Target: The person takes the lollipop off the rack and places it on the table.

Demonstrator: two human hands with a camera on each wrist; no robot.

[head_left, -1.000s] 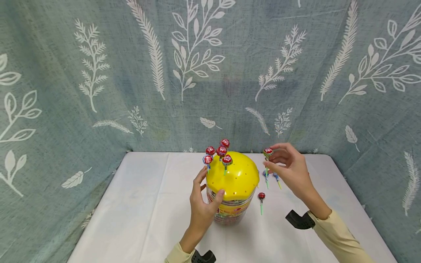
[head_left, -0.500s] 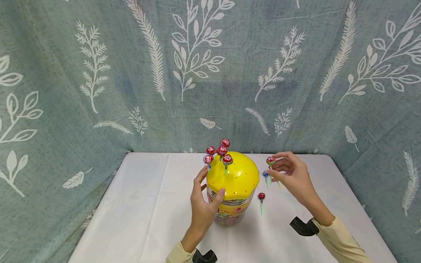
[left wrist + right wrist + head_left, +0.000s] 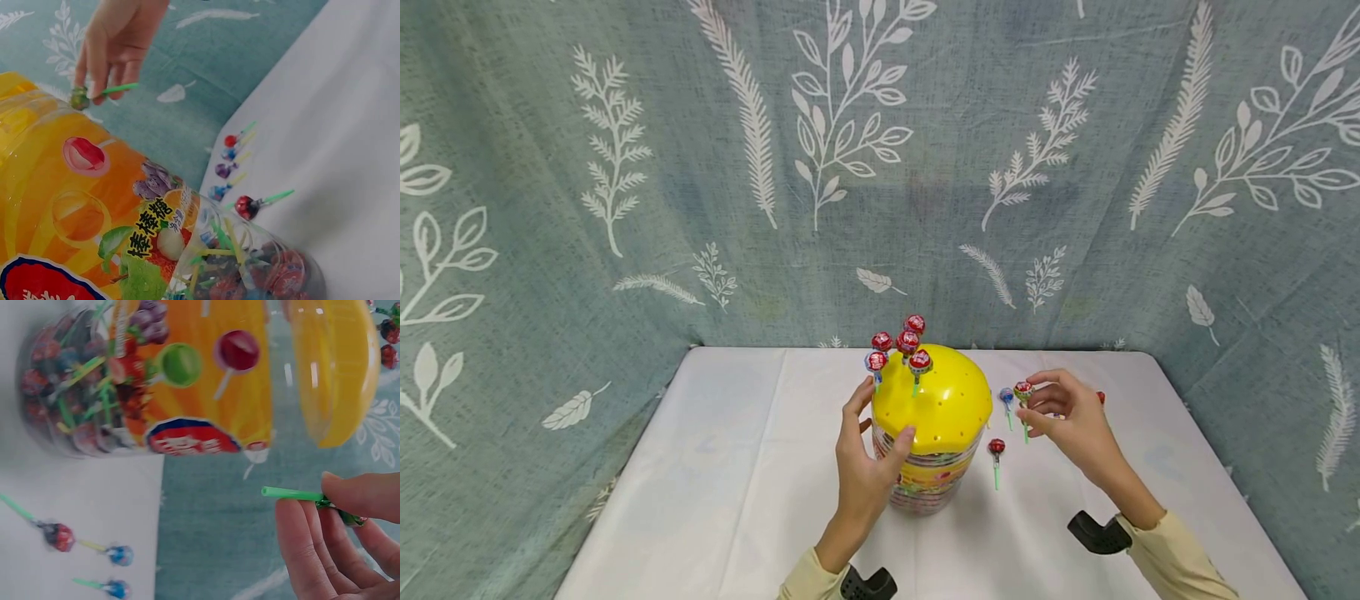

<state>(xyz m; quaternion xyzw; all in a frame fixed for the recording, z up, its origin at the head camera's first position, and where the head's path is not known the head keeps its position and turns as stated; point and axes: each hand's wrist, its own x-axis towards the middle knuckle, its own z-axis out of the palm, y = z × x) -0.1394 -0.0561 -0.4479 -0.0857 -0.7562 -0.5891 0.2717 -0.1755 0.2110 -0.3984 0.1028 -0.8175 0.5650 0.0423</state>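
Note:
A clear plastic jar [image 3: 928,479] of wrapped lollipops, with an orange printed label [image 3: 94,206] and a domed yellow lid [image 3: 951,400], stands upright on the table. My left hand [image 3: 867,471] grips its near left side, thumb in front just under the lid's edge. Several red-wrapped lollipops [image 3: 920,362] stand stick-down in holes of the lid. To the right of the jar, my right hand [image 3: 1071,425] pinches a green-and-red lollipop [image 3: 1023,392] between thumb and fingers, apart from the lid. In the right wrist view its green stick [image 3: 292,493] sticks out beyond the fingertips.
On the white table [image 3: 775,500], right of the jar, lie a red lollipop [image 3: 996,447] and a blue lollipop [image 3: 1007,397]. More lie partly behind the right hand, including a purple lollipop [image 3: 225,169]. A leaf-patterned curtain [image 3: 925,208] hangs behind the table.
My right hand has moved down and slightly right with the lollipop, farther from the lid. The left hand and jar stay nearly where they were.

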